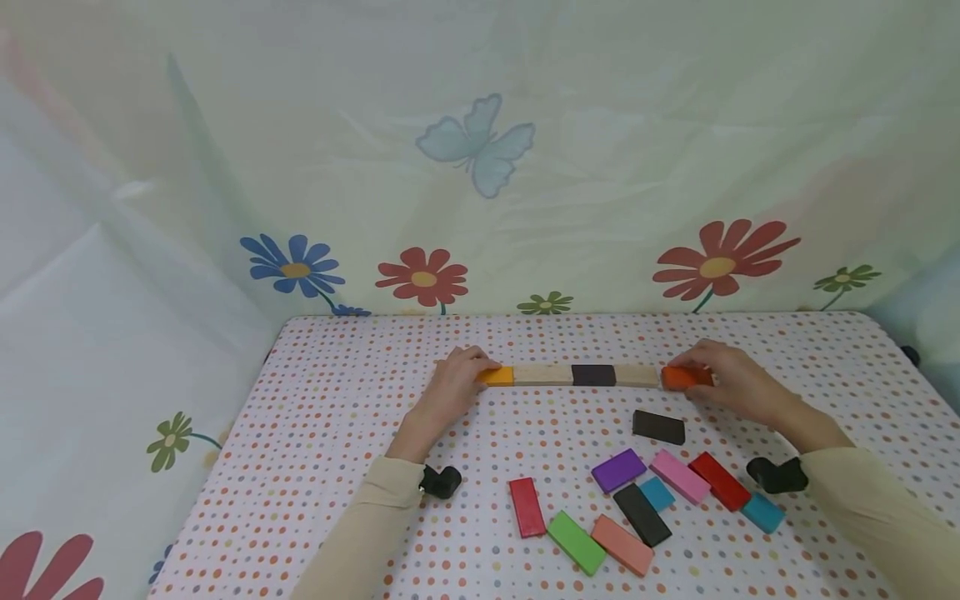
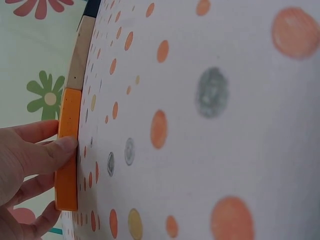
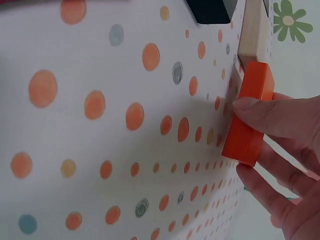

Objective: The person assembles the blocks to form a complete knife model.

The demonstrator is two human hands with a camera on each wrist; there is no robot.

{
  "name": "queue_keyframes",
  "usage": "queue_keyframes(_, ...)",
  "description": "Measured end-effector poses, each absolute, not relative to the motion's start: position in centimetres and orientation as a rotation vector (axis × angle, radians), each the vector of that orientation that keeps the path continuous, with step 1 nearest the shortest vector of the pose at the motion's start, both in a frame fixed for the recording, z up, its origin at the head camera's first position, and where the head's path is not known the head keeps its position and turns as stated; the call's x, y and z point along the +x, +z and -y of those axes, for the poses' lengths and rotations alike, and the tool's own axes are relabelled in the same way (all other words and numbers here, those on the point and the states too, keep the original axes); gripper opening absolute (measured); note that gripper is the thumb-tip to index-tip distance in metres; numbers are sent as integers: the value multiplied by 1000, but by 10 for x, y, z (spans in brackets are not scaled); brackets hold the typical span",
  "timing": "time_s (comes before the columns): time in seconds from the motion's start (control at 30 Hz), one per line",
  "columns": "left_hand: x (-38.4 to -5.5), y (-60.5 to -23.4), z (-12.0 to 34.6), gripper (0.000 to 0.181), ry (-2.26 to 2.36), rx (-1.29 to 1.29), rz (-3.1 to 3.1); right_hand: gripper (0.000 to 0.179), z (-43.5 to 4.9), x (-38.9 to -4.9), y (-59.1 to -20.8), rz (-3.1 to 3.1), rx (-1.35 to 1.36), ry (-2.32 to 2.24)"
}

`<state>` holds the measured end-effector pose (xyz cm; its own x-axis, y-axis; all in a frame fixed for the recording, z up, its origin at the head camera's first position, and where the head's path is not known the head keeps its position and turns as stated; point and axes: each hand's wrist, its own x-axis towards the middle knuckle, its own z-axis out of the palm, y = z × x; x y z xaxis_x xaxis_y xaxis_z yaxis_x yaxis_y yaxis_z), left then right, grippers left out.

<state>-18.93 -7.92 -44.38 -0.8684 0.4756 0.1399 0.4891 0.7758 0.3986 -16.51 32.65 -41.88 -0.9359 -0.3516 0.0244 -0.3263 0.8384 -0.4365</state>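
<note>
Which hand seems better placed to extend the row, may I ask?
Probably the right hand: it holds the red-orange block by the row's right end; the left hand grips the yellow-orange block.

1. Your L hand (image 1: 452, 382): pinch grip, thumb (image 2: 64, 146) opp. fingers (image 2: 37, 185).
2. Your R hand (image 1: 723, 379): also pinching, thumb (image 3: 265, 115) opp. fingers (image 3: 262, 185).
3. Your L forearm (image 1: 367, 521) + R forearm (image 1: 873, 508): both fwd, angled inward, hands well apart.

Soft, diffuse light casts a blurry shadow beside the red-orange block (image 3: 243, 142)
</note>
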Motion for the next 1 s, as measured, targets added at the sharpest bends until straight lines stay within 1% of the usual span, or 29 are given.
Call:
queue_keyframes(0.2,-189,-442,77,34,-664,-794,2936,40,-324,-168,-423,-2967,-508,-670)
queue_keyframes(0.83,-190,-443,78,34,-673,-778,2921,42,-319,-170,-428,-2983,-535,-619)
queue_keyframes(1.0,-188,-445,78,34,-677,-778,2922,45,-319,-166,-431,-2982,-511,-609)
